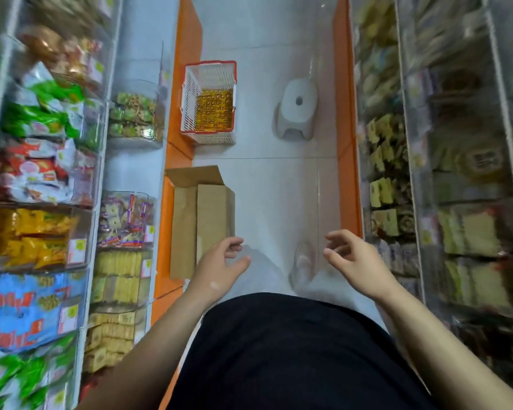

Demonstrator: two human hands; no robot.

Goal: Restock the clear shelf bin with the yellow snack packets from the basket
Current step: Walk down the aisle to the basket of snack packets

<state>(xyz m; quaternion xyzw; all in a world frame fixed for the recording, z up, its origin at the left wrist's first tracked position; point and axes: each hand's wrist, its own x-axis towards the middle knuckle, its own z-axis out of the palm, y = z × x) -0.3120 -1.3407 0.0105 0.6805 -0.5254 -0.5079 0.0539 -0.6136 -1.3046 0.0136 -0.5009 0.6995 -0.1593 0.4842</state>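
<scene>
1. We are looking straight down a narrow shop aisle, white tiled floor running between two runs of shelving.
2. The left hand is out in front of us, fingers loosely curled, thumb stretched toward the middle, nothing in it.
3. The right hand mirrors it on the other side, fingers softly bent inward and apart, and it too carries nothing we can make out.
4. A faint clear edge runs up the aisle just inside the right hand's fingertips. We cannot tell what it belongs to, nor whether the hand touches it.
5. There's the basket, white mesh with a red rim, sitting on the floor well ahead of both hands and tucked against the orange shelf base on the left.
6. The yellow snack packets lie inside it, packed flat across the bottom.
7. Nearer to us, a cardboard box stands on the floor against the same orange base, one flap open. The left hand hovers just past its near corner.
8. Across from the basket, a grey step stool stands toward the right side of the aisle.
9. On the left shelves, clear bins hold wrapped snacks in green, red, blue and beige. One bin carries yellow-orange bags. Which bin is ours to fill, we cannot say.
10. The right shelving is blurred. We can only pick out pale packets behind clear fronts.
11. A black top fills the bottom of the view, bare forearms reaching out on either side.
</scene>
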